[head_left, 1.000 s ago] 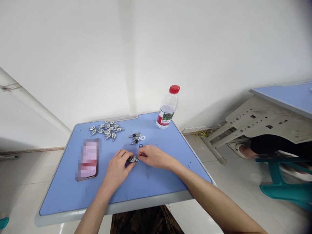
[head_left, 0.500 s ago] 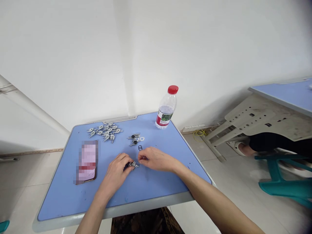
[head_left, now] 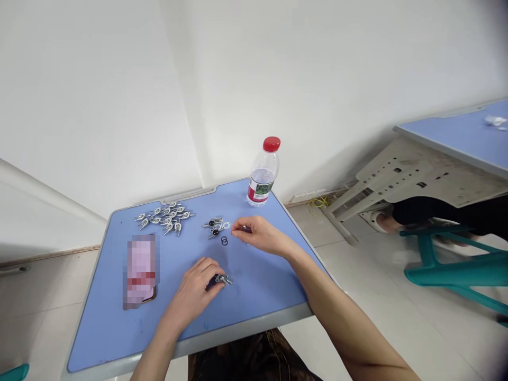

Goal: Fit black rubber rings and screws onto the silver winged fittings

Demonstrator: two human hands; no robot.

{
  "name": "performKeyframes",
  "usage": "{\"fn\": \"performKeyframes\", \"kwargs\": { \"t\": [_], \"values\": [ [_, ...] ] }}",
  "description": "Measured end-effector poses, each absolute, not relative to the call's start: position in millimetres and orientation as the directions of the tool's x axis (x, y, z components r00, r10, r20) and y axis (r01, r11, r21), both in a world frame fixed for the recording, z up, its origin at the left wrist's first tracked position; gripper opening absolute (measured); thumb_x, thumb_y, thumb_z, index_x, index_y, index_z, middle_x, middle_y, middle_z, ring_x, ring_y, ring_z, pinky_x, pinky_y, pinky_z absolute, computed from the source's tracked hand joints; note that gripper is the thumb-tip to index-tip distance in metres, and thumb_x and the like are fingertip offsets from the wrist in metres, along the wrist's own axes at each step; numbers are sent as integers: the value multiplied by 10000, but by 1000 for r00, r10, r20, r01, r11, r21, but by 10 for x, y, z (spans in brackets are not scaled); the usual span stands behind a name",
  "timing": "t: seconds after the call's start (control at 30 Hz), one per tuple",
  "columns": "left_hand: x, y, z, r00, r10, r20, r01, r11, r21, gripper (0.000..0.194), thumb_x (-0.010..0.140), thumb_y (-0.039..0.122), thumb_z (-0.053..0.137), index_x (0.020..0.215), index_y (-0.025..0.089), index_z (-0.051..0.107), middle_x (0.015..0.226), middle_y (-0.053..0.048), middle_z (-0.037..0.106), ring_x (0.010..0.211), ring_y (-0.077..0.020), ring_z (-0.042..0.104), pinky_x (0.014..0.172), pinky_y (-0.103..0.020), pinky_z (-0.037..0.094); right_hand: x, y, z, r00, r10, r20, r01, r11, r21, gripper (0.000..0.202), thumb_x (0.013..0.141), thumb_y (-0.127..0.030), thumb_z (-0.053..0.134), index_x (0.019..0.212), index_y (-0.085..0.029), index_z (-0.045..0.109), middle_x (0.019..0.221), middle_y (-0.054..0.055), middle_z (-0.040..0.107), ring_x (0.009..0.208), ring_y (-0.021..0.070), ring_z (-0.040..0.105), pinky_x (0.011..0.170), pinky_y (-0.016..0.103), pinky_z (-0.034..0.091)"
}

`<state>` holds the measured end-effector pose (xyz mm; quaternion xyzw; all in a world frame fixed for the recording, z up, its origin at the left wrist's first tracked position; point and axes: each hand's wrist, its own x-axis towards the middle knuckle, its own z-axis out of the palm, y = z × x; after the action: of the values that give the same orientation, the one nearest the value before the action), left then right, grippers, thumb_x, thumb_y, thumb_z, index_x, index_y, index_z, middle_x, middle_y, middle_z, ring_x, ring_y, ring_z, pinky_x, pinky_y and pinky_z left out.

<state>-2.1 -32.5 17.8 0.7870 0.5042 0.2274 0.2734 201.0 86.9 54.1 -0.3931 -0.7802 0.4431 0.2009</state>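
Observation:
My left hand [head_left: 196, 290] rests on the blue desk [head_left: 254, 275] and pinches a small silver metal fitting with a black part [head_left: 223, 279] between thumb and fingers. Farther back, my right hand [head_left: 257, 235] hovers low over the desk with fingers curled, its fingertips close to a small group of three similar fittings [head_left: 216, 226]. Whether it holds anything I cannot tell. Two black rubber rings [head_left: 224, 241] lie just left of that hand. A pile of several silver fittings [head_left: 164, 217] sits at the back left.
A phone [head_left: 141, 271] lies face up on the desk's left side. A clear water bottle with a red cap [head_left: 262, 173] stands at the back right corner. To the right are another blue desk [head_left: 456, 137], a teal stool [head_left: 456, 267] and a person's leg beneath.
My right hand has pulled away from the left hand and moved back toward the group of fittings. The left hand kept hold of the fitting and drew slightly nearer. The camera view tilted.

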Motion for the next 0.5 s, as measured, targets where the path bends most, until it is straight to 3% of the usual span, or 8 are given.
{"fn": "performKeyframes", "kwargs": {
  "t": [0.27, 0.5],
  "values": [
    [-11, -289, 202, 340, 938, 72, 695, -302, 653, 142, 808, 116, 584, 913, 210, 598, 903, -18, 612, 880, -185, 549, 777, -309, 437, 1994, 950, 420, -604, 794, -70, 456, 272, -847, 208, 836, -302, 496, 809, -145, 630, 635, -11, 553, 570, 103, 473, 534, 224, 361],
    [-39, -255, 184, 286, 951, 115, 698, -290, 655, 114, 811, 124, 579, 892, 200, 604, 899, -17, 608, 864, -171, 549, 783, -296, 436, 2034, 1057, 360, -557, 830, -9, 431, 280, -858, 252, 835, -366, 506, 824, -145, 628, 630, -12, 541, 577, 108, 459, 542, 231, 366]
  ]
}}
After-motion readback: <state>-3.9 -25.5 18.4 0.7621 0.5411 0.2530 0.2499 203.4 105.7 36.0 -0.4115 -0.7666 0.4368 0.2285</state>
